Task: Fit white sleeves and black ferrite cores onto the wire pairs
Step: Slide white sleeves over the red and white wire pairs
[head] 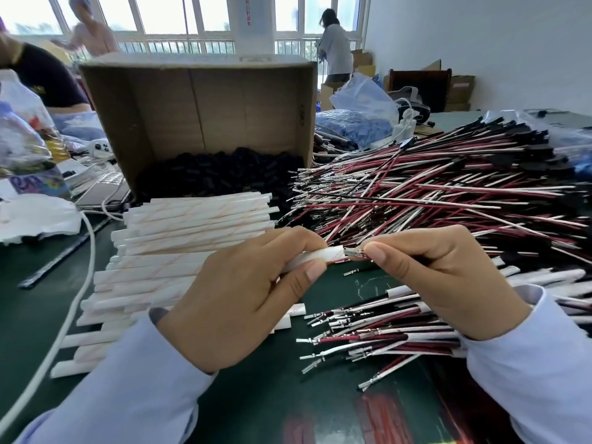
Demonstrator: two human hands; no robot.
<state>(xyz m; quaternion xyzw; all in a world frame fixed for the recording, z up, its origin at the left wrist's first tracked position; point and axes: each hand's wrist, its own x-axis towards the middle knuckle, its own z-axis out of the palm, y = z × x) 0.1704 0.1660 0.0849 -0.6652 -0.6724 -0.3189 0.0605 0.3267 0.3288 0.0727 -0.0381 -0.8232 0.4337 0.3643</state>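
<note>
Pinching a white sleeve [323, 256], the left hand [243, 296] meets wire terminals [354, 253] gripped by the right hand [448, 277].

A white sleeve [323, 256] is held level between stacked white sleeves [192, 225] and heaped red-and-white wire pairs [448, 193], metal terminals [354, 252] at its open end; black ferrite cores [221, 174] are piled behind.

The person is wearing a pale lavender-blue top, its left sleeve [128, 386] and right sleeve [538, 373] reaching the wrists. The left cuff [158, 315] is showing a darker grey lining. The left grip [243, 299] and right grip [448, 277] are going bare, nails short.
</note>
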